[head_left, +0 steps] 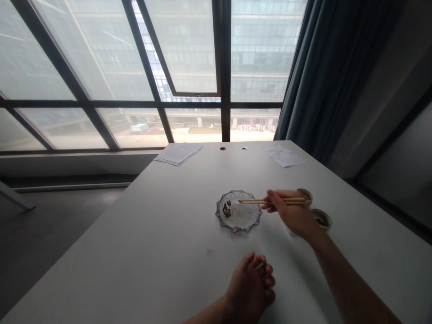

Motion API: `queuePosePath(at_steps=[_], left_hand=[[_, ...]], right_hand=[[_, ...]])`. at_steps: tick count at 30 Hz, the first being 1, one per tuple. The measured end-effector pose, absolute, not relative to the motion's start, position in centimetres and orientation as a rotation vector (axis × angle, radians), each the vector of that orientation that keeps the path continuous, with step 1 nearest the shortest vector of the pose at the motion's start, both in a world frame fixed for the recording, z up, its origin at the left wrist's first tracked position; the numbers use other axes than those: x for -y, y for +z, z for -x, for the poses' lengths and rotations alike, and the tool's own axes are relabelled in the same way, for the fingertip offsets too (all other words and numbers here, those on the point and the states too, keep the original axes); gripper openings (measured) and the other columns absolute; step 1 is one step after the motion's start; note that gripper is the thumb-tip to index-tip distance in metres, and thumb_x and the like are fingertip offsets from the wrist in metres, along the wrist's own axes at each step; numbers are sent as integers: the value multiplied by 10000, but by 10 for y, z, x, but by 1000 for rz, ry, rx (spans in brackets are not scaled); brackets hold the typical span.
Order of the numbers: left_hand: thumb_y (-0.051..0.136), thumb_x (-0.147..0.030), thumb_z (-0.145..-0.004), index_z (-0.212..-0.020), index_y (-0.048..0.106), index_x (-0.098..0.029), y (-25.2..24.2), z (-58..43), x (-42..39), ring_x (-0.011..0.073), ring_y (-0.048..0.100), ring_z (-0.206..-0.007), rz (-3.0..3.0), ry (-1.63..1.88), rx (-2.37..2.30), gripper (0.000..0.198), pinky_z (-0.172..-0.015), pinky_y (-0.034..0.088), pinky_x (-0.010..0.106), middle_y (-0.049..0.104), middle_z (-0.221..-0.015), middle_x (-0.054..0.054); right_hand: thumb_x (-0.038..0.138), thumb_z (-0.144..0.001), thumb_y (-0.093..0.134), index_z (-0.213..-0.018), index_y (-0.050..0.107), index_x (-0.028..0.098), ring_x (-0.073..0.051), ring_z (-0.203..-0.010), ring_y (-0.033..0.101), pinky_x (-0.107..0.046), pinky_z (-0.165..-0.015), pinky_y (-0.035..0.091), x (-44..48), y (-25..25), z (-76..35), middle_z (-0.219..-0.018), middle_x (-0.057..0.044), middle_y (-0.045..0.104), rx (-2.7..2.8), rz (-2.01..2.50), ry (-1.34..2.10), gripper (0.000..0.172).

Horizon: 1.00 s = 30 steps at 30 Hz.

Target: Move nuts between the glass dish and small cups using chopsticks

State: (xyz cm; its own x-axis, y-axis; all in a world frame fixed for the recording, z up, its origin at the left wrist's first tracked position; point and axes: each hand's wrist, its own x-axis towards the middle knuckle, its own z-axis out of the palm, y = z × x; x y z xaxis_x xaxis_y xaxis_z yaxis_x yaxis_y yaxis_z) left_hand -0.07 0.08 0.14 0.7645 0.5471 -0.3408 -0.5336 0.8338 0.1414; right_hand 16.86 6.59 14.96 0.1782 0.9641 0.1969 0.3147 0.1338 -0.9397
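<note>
My right hand (pixel 292 212) grips a pair of wooden chopsticks (pixel 259 201) held level, tips pointing left over a scalloped glass dish (pixel 248 222). A few small brown bits (pixel 226 210) lie at the dish's left side. The chopstick tips hover above the dish's middle, apart from the bits. My left hand (pixel 251 285) rests on the white table (pixel 151 234) near me, fingers curled in loosely; whether anything is inside them I cannot make out.
Two small round cups (pixel 322 218) (pixel 305 193) stand just behind my right hand. Paper sheets (pixel 178 154) lie at the table's far left, more paper (pixel 286 157) at the far right. Large windows and a dark curtain (pixel 324 81) lie beyond.
</note>
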Motion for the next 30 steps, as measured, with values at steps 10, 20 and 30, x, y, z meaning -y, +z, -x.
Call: queuePosePath(at_steps=[10, 20, 30], left_hand=[[695, -380, -866, -877, 625, -184, 2, 1, -1, 130, 508, -611, -42, 597, -384, 208, -582, 243, 248, 597, -777, 2], [710, -375, -856, -874, 635, -182, 4, 2, 0, 129, 505, -602, -37, 597, -384, 208, -577, 236, 248, 597, -769, 3], [689, -375, -872, -875, 624, -184, 4, 2, 1, 127, 495, -607, -39, 595, -387, 201, -581, 233, 248, 589, -773, 2]], right_hand=[[462, -885, 682, -747, 749, 186, -244, -596, 761, -298, -545, 619, -74, 160, -265, -690, -90, 770, 1083, 1681, 278, 316], [439, -868, 675, -659, 726, 227, -264, -626, 755, -303, -521, 532, -82, 149, -265, -616, -75, 751, 1337, 1839, 164, 303], [536, -871, 702, -840, 771, 183, -247, -644, 762, -308, -571, 603, -76, 161, -241, -753, -97, 786, 1172, 1495, 393, 362]])
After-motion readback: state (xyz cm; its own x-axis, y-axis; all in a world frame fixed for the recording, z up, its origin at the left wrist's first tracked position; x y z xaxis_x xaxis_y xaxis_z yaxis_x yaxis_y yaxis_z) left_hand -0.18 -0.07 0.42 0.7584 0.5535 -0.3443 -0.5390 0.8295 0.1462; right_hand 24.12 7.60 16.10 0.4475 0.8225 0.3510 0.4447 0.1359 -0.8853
